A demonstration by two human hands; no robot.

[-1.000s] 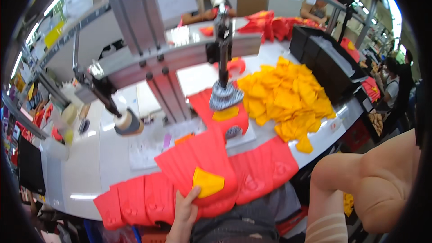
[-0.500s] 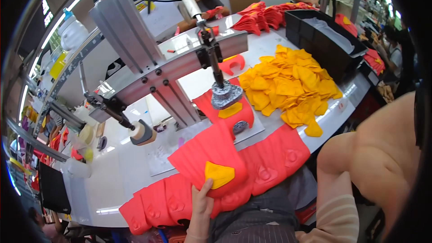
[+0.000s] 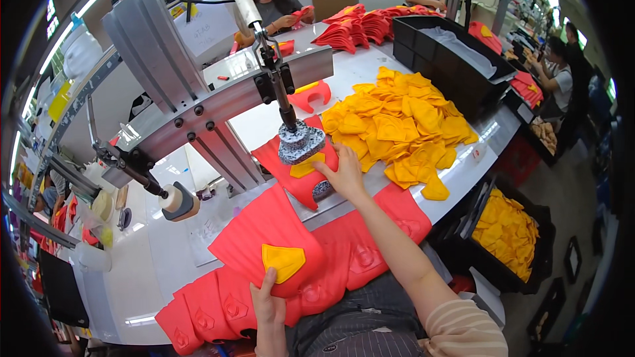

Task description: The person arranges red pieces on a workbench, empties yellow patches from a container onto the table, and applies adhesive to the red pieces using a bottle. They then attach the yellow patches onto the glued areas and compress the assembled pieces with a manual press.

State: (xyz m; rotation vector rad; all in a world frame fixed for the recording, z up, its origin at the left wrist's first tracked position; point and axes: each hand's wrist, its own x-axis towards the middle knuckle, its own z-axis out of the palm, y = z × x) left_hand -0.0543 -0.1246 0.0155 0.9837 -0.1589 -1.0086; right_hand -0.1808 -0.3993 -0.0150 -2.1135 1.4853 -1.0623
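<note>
My left hand (image 3: 268,304) grips the lower edge of a red soft sheet piece (image 3: 254,218), thumb beside its yellow patch (image 3: 283,262). The fingers beneath are hidden. My right hand (image 3: 345,173) reaches to the clamp, thumb and forefinger apart, the thumb at a second yellow patch (image 3: 305,166). That patch lies on another red sheet piece (image 3: 301,188) under the speckled pad (image 3: 301,142) of the toggle clamp (image 3: 272,69). A speckled block (image 3: 322,190) shows in that piece's cutout.
Loose yellow patches (image 3: 410,125) are heaped beyond my right hand; more fill a black bin (image 3: 506,235) at right. Several red pieces (image 3: 218,307) overlap along the near edge. A second clamp (image 3: 177,201) hangs left. A black crate (image 3: 443,43) and a person (image 3: 278,10) are across the table.
My right arm has swung from the right side to the clamp, its hand now beside the pad. My left hand keeps hold of the red piece. The view has shifted right.
</note>
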